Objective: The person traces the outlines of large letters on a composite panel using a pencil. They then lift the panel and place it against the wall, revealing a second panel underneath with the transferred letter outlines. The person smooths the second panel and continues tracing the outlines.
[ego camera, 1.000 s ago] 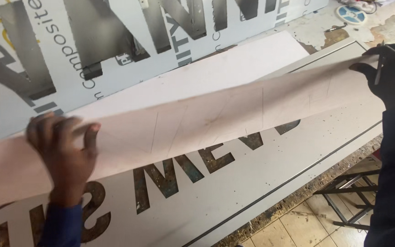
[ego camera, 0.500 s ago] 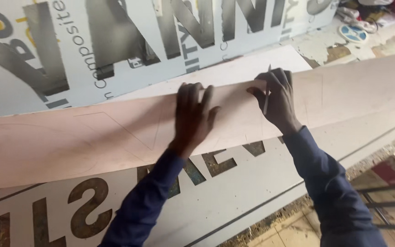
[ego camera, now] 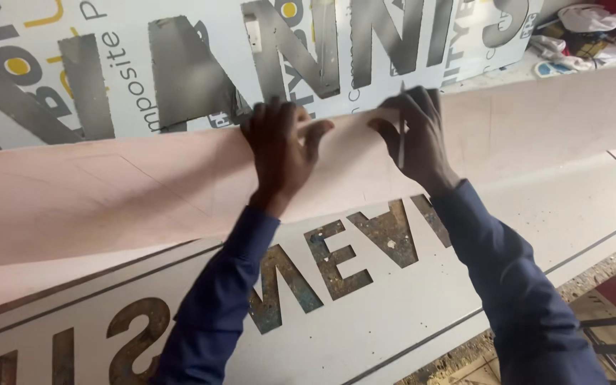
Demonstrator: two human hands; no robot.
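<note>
A long pale pink sheet (ego camera: 130,192) with faint pencil lines lies across white sign panels. My left hand (ego camera: 279,146) grips its far edge near the middle, fingers curled over the edge. My right hand (ego camera: 415,132) rests on the sheet just to the right, fingers over the same far edge, with a thin pencil-like tool (ego camera: 401,135) held upright between them. Both arms wear dark blue sleeves.
Beneath lies a white panel (ego camera: 408,299) with cut-out letters showing a rough board below. A second white panel (ego camera: 180,78) with large grey letters lies beyond. Clutter (ego camera: 579,36) sits at the far right. The table's edge and floor show at the bottom right.
Both hands came together from the sheet's ends to its middle. They have since shifted to the sheet's far edge, and the view has moved closer.
</note>
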